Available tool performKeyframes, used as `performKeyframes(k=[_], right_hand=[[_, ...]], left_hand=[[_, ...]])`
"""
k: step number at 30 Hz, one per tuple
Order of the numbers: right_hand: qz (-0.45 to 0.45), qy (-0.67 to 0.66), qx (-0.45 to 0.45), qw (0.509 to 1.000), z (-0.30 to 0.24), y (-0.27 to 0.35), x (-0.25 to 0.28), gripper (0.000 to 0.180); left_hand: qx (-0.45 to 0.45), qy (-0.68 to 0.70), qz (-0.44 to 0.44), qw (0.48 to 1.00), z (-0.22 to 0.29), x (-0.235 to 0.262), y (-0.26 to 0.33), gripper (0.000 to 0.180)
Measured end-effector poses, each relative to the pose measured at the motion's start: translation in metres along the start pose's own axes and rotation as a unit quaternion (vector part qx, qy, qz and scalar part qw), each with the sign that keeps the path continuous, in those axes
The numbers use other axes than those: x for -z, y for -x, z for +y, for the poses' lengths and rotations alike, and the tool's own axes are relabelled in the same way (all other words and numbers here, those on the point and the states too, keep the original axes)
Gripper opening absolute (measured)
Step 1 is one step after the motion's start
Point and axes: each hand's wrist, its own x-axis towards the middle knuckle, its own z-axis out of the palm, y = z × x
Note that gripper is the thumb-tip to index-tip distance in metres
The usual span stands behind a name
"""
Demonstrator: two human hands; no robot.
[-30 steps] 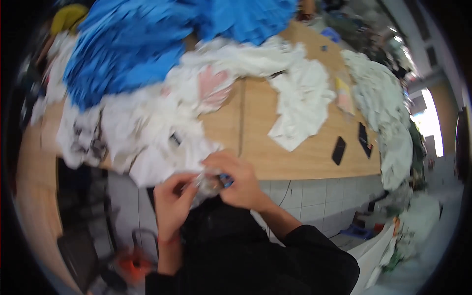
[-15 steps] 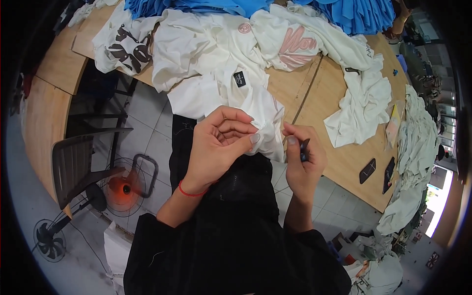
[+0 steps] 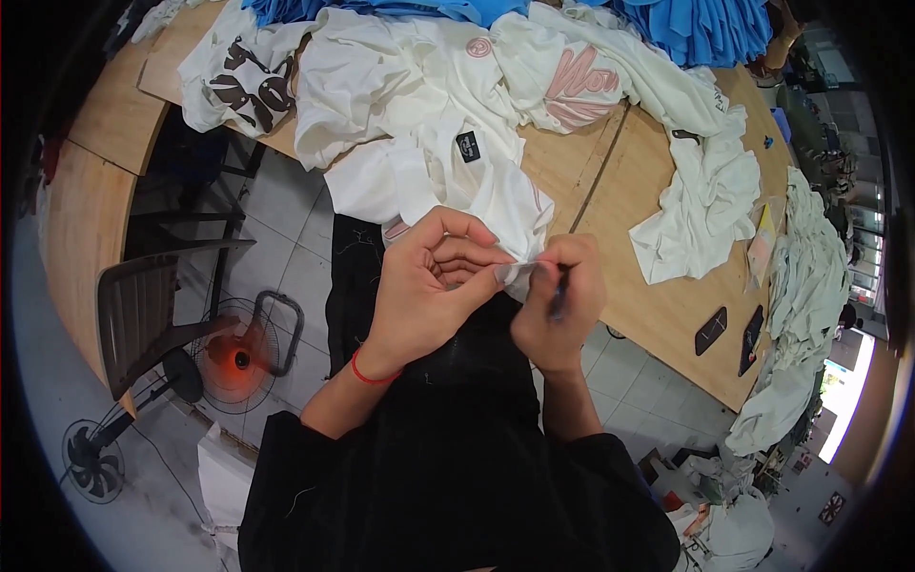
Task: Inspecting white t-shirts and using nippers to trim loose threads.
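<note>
A white garment (image 3: 500, 205) with a black neck label (image 3: 467, 146) hangs over the table's near edge toward my lap. Its lower edge is pinched between the thumb and fingers of my left hand (image 3: 434, 276), which wears a red cord at the wrist. Right beside those fingertips, my right hand (image 3: 564, 300) is closed, thumb and forefinger meeting at the same bit of cloth. A small dark tool (image 3: 559, 286) sits within the right hand's curled fingers; it is blurred and mostly covered, so its kind does not show.
More white garments with pink and dark prints lie across the wooden table (image 3: 658, 315), blue cloth stacks (image 3: 691, 33) behind. Two dark flat pieces (image 3: 711, 331) lie at right. A chair (image 3: 143, 305) and a fan with an orange centre (image 3: 238, 357) stand left; white cloth (image 3: 805, 276) is heaped right.
My right hand has moved left and turned inward, bringing its fingertips against the cloth at my left fingertips. The left hand has barely shifted and keeps its pinch.
</note>
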Motion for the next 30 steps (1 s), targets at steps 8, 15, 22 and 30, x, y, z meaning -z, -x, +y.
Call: performKeyframes(k=[8, 15, 22, 30], right_hand=[[-0.021, -0.090, -0.160, 0.983, -0.006, 0.000, 0.029, 0.008], [-0.031, 0.014, -0.062, 0.998, -0.012, 0.005, 0.008, 0.030], [-0.095, -0.118, -0.131, 0.980, -0.004, 0.000, 0.030, 0.015], [-0.137, -0.478, -0.372, 0.784, -0.010, -0.007, 0.026, 0.007]], left_hand=[[0.002, -0.017, 0.010, 1.000, 0.001, 0.003, 0.000, 0.029], [-0.010, -0.039, 0.023, 0.999, 0.000, 0.000, -0.004, 0.024], [-0.010, -0.146, -0.029, 0.989, 0.001, -0.002, -0.007, 0.028], [-0.052, -0.299, -0.045, 0.952, 0.009, 0.002, -0.017, 0.014]])
